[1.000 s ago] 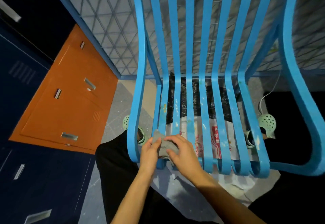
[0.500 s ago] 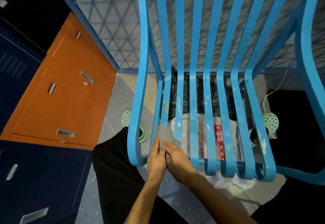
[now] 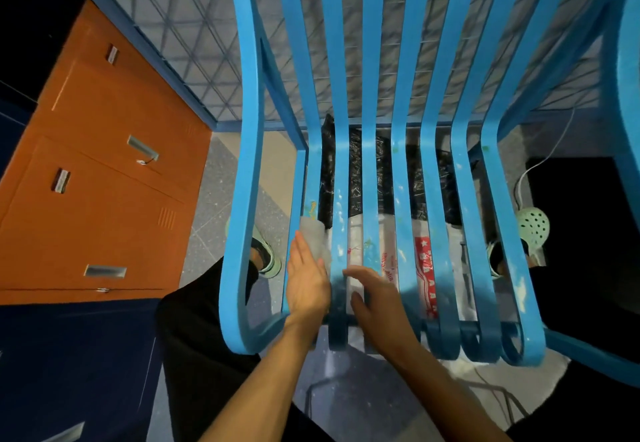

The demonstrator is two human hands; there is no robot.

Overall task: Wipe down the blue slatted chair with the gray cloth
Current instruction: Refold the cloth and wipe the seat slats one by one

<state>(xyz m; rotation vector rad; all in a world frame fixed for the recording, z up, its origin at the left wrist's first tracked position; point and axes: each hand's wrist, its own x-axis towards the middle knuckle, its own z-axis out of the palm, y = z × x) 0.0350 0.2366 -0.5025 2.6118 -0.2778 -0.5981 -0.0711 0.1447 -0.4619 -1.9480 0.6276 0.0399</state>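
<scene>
Some red print on plastic bag (image 3: 424,258) under seat, too blurred to read. Blue slatted chair (image 3: 372,95): slats running away from front edge & up into backrest. Gray cloth (image 3: 313,237) on leftmost seat slats, long axis along them, pressed under flat fingers of left hand (image 3: 306,282). Right hand (image 3: 377,303) just beside, relaxed, holding nothing.
</scene>
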